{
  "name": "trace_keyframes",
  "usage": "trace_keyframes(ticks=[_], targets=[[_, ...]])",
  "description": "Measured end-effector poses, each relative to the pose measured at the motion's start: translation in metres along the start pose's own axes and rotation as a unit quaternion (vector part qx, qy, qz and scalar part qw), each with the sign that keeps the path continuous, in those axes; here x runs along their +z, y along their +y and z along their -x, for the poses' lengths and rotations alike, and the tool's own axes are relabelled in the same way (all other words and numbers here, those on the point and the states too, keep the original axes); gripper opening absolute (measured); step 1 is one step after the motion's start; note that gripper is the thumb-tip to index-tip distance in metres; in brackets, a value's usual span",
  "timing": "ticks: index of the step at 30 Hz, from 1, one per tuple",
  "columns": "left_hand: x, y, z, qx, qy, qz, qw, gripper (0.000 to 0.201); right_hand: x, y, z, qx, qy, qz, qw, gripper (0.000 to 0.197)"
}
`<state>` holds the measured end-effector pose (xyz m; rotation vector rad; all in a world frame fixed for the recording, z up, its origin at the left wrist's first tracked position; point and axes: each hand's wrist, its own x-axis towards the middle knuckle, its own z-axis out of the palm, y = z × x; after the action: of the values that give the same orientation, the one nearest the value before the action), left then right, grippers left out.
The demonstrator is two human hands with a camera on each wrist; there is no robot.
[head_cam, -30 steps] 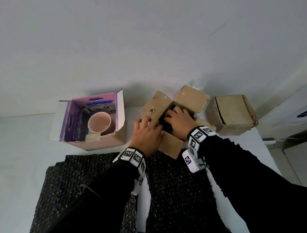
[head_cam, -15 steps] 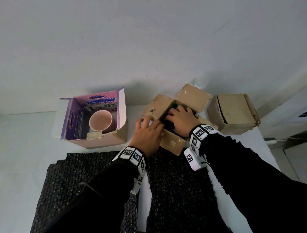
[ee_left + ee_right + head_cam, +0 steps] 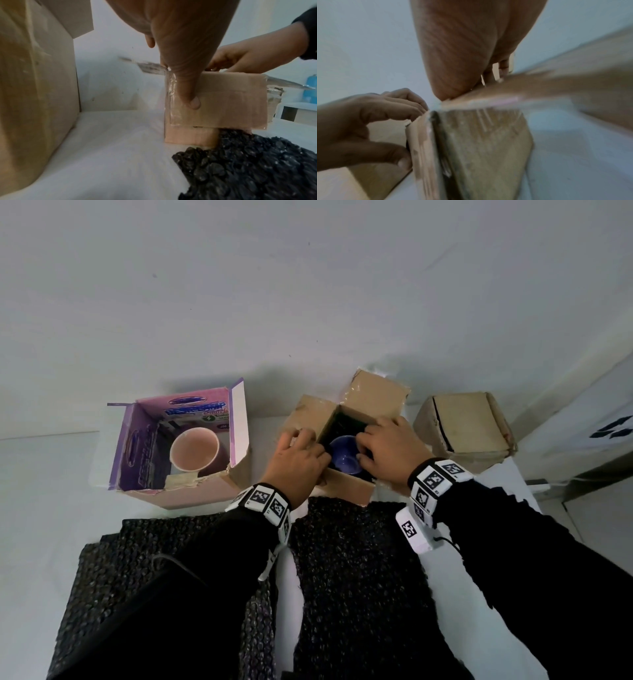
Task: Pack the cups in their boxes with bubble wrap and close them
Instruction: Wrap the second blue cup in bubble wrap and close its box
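Note:
An open brown cardboard box [image 3: 346, 491] stands mid-table. Inside it sits a blue cup [image 3: 344, 455] with black bubble wrap [image 3: 349, 421] around it. My left hand [image 3: 298, 453] grips the box's near left corner: its fingers curl over the edge, and its thumb [image 3: 190, 97] presses the folded-down near flap [image 3: 223, 98]. My right hand [image 3: 380, 453] reaches in from the right, its curled fingers and thumb pinching the dark wrap beside the cup's rim. To the left, a pink cup [image 3: 193, 450] stands in an open purple box [image 3: 239, 419].
A closed brown box [image 3: 466, 426] sits at the right, close to the open one. Two black bubble wrap sheets [image 3: 356, 559] [image 3: 137, 559] lie on the white table under my forearms. The wall runs just behind the boxes.
My hands have drawn apart over the box opening, so the blue cup now shows. The left hand has shifted onto the box's left corner, and the right hand to the right side.

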<state>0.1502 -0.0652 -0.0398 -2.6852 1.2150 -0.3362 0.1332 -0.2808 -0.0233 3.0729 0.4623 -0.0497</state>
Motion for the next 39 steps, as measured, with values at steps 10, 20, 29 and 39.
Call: trace_keyframes(ticks=[10, 20, 29, 39], targets=[[-0.001, 0.004, 0.001, -0.033, -0.008, -0.036, 0.999, 0.019, 0.011, 0.003, 0.032, -0.005, 0.043, 0.037, 0.998, 0.054], [0.008, 0.012, 0.015, -0.051, -0.004, -0.048, 0.998, 0.028, 0.006, -0.007, 0.032, 0.012, -0.009, 0.018, 1.000, 0.030], [0.008, 0.002, 0.008, -0.041, 0.026, -0.016, 0.999, 0.032, -0.006, -0.029, 0.011, 0.045, -0.053, -0.121, 0.990, 0.039], [-0.006, 0.000, -0.004, -0.013, -0.018, -0.029, 0.999, 0.017, 0.004, -0.039, 0.018, 0.017, -0.012, -0.084, 0.996, 0.028]])
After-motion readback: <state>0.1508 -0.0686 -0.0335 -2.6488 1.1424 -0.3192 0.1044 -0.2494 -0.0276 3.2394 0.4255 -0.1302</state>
